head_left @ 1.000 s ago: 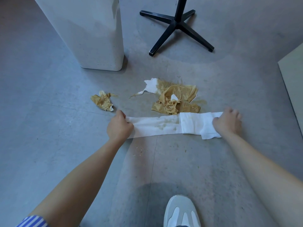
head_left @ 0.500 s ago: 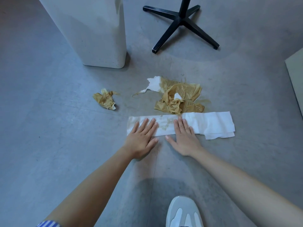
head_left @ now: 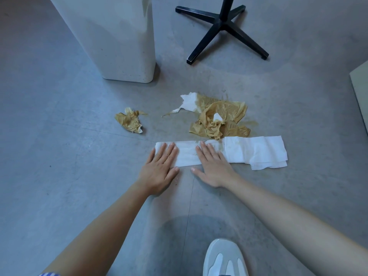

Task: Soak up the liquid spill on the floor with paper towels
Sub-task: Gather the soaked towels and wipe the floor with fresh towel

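Lying flat on the floor [head_left: 59, 176] in the head view, the white paper towel strip [head_left: 256, 151] is seen with its long axis running left to right across the person's front. Both hands are laid palm-down on it with fingers straight and nothing gripped. The left hand [head_left: 159, 168] is pressed on the strip's left end, and the right hand [head_left: 214, 166] near its middle. The strip's folded right end is left uncovered and lies nearer the right hand. Faint brown staining is visible between the hands and just right of them.

The remaining brown liquid [head_left: 252, 123] lies just beyond the strip's far edge, away from the person, under and beside a heap of soaked brown towels [head_left: 217, 120] that touches that edge near the middle. A smaller soaked wad [head_left: 129, 122] lies apart to the left.

The coming move is judged to be a press or a push of the strip forward, towards the heap, with the right hand better placed for the wet patch.
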A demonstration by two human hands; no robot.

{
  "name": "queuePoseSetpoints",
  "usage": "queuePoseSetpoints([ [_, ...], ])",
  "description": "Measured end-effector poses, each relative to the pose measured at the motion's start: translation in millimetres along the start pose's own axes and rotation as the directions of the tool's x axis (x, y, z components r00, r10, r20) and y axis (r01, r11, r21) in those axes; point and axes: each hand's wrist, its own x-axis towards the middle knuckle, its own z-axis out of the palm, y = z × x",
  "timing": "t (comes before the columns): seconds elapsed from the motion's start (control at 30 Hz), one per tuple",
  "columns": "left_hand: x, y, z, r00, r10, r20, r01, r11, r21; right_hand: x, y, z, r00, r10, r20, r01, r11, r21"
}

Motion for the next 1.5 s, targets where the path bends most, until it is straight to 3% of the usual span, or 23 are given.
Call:
queuePoseSetpoints([
  [0.1, -3.8, -7.6, -2.5, 0.997, -0.068, -0.028, 0.068, 0.998, 0.016, -0.8, -9.7, -2.9, 0.997, 0.006, -0.083, -0.009, 0.999, -0.033],
  [0.17, -5.4, -9.9, -4.5, 0.994, -0.106, -0.038, 0.108, 0.993, 0.05, -4.3, -19.3, 0.2, 0.986, -0.101, -0.135, 0.088, 0.992, -0.094],
  [0.3, -5.0, -4.3, -6.8, 0.989, -0.142, -0.039, 0.145, 0.984, 0.108, -4.8, -23.9, 4.7, 0.983, -0.183, -0.021, 0.18, 0.979, -0.099],
  [0.37, -1.9, 0.1, -5.5, 0.992, -0.115, -0.045, 0.119, 0.989, 0.084, -5.5, -20.2, 1.4, 0.977, -0.208, -0.051, 0.204, 0.976, -0.074],
  [0.43, 2.1, 5.7, -4.2, 0.998, 0.001, -0.065, 0.004, 0.998, 0.067, -8.9, -15.3, 2.8, 0.963, -0.218, -0.157, 0.205, 0.974, -0.091],
  [0.53, 6.3, 13.5, -3.4, 0.986, 0.164, -0.019, -0.163, 0.985, 0.061, -17.1, -2.5, 15.0, 0.972, -0.098, -0.214, 0.079, 0.992, -0.096],
  [0.63, 7.3, 15.0, -2.5, 0.985, 0.168, 0.046, -0.171, 0.982, 0.08, -22.7, 12.2, 21.6, 0.987, -0.062, -0.151, 0.047, 0.994, -0.098],
  [0.7, 8.0, 15.1, -2.3, 0.986, 0.153, 0.072, -0.159, 0.983, 0.086, -25.6, 19.9, 16.2, 0.98, -0.033, -0.195, 0.018, 0.997, -0.081],
  [0.83, 7.8, 16.5, -4.3, 0.983, 0.158, 0.092, -0.163, 0.985, 0.051, -24.2, 36.3, 2.5, 0.873, 0.232, -0.429, -0.268, 0.963, -0.026],
  [1.0, 5.3, 17.2, -0.9, 0.996, 0.051, 0.068, -0.052, 0.999, 0.014, -20.2, 64.9, -10.8, 0.796, 0.507, -0.33, -0.494, 0.86, 0.13],
  [1.3, -0.3, 4.0, 0.2, 1.0, 0.026, 0.017, -0.027, 0.997, 0.067, -11.4, 57.0, -19.7, 0.78, 0.538, -0.318, -0.518, 0.841, 0.153],
  [1.5, 5.0, 0.9, -4.1, 1.0, 0.0, 0.009, 0.0, 1.0, 0.027, -1.5, 46.9, -21.2, 0.827, 0.499, -0.259, -0.471, 0.866, 0.167],
])
